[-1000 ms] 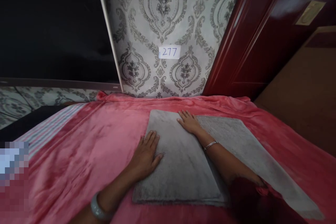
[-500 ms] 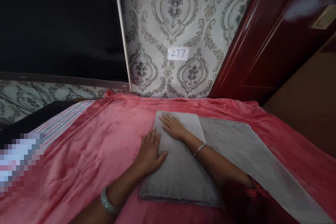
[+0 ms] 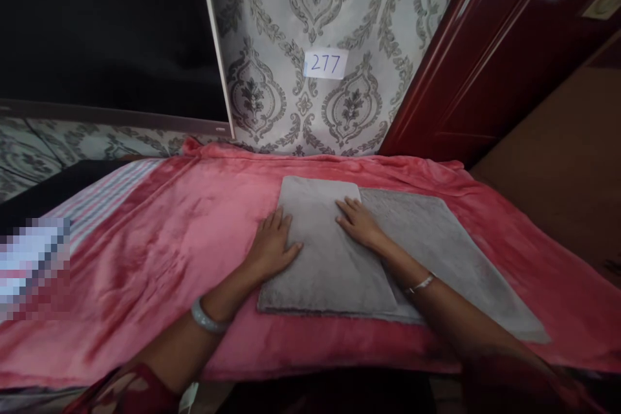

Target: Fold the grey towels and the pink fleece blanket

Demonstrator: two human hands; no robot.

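Observation:
A grey plush cloth lies on a pink blanket, its left part doubled over on itself. The single layer stretches out to the right. On the left fold rests my left hand, flat with fingers spread, partly over the pink blanket. My right hand lies palm down near the upper right edge of the folded-over flap, fingers extended. Neither hand grips anything. Part of the flap's right edge is hidden under my right hand and forearm.
A large black screen hangs at upper left. Patterned wallpaper bears a paper label marked 277. A dark red wooden door or cabinet stands at right. Striped fabric and a blurred-out patch sit at the left edge.
My right hand has slid from the flap's upper left to its right edge. My left hand stays on the fold. The camera view has tilted down, showing the blanket's front edge.

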